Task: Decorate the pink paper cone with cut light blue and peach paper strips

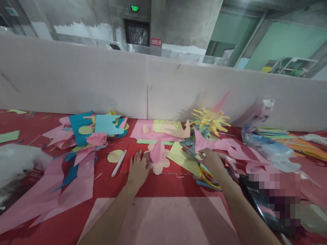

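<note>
Cone of pink paper stands on a petalled cutout between two hands

The pink cone (156, 152) sits point up at the middle of a pale pink flower-shaped cutout (161, 165), which lies on a red sheet (133, 149) on the red-covered bench (109, 207). The two hands are well apart, one on each side of it. The left hand (139, 166) lies palm down, its fingers parted, the thumb side at the cutout's left petals. The right hand (211, 162) is over to the right, fingers curled, just above a pair of scissors with yellow handles (208, 176); whether it grips them cannot be told. A pale yellow-green sheet (182, 158) lies between the cutout and the scissors.

Left of the left hand, a white pen (119, 164) lies slantwise beside a pale yellow paper disc (114, 156). Behind the cutout, pink and yellow sheets (140, 128) are stacked near the white partition (76, 81). To their right is a fringed yellow paper piece (213, 119) with a tilted pink cone at its top. Pink and blue scraps (84, 173) spread over the left side, while a dark phone (260, 200) lies beside the right forearm.
</note>
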Tool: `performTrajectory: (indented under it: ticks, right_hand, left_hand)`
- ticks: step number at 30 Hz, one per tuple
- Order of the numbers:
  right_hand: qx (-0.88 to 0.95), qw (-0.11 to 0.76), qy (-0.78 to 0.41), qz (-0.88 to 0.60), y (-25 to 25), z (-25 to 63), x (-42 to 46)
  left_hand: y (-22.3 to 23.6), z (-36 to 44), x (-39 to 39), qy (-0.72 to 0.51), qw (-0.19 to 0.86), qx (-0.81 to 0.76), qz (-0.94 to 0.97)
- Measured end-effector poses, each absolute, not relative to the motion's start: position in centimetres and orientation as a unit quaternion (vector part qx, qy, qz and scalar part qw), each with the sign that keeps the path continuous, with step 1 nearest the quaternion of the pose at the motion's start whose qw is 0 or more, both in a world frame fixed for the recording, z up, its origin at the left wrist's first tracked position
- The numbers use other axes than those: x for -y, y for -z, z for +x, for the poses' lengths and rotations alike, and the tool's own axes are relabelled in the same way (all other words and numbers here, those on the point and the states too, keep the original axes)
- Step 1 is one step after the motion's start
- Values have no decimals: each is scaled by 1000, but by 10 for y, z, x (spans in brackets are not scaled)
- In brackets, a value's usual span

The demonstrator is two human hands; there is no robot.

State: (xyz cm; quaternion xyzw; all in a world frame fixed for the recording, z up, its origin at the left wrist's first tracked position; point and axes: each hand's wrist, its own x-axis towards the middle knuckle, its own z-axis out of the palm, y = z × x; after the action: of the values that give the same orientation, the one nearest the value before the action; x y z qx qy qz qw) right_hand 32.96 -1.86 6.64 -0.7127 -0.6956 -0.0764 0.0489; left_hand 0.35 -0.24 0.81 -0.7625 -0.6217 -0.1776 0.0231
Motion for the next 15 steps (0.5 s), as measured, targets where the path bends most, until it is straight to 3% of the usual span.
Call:
performTrajectory:
  ticks: [9,15]
  right_hand:
    - [646,11,9,-763,-66,307,-21]
    - [592,96,4,-800,-88,301,10]
  left_hand:
    - [-9,2,4,184,14,613,-768]
    - [-9,4,4,202,-4,617,-760]
